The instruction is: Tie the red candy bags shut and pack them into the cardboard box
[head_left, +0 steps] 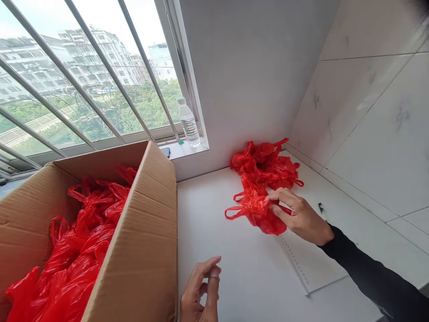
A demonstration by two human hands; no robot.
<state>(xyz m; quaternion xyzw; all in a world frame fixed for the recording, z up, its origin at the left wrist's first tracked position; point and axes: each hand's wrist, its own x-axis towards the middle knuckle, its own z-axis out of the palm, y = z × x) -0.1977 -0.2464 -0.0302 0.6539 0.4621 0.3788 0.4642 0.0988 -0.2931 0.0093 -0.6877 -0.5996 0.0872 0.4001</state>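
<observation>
My right hand [295, 213] pinches a red plastic bag [264, 219] by its gathered top, and the bag's loop handles stick out to the left. Behind it, more red bags [268, 163] lie heaped against the wall on the white table [204, 214]. Low in the view, beside the box, my left hand [203, 290] has curled fingers that stand apart with nothing between them. What is inside the bags cannot be made out.
A large open cardboard box [147, 237] full of red bags [80, 241] stands at the left. A spiral notebook [311, 264] and a pen [321, 209] lie at the right. A water bottle [189, 125] and a phone [165, 152] sit on the sill beneath the barred window.
</observation>
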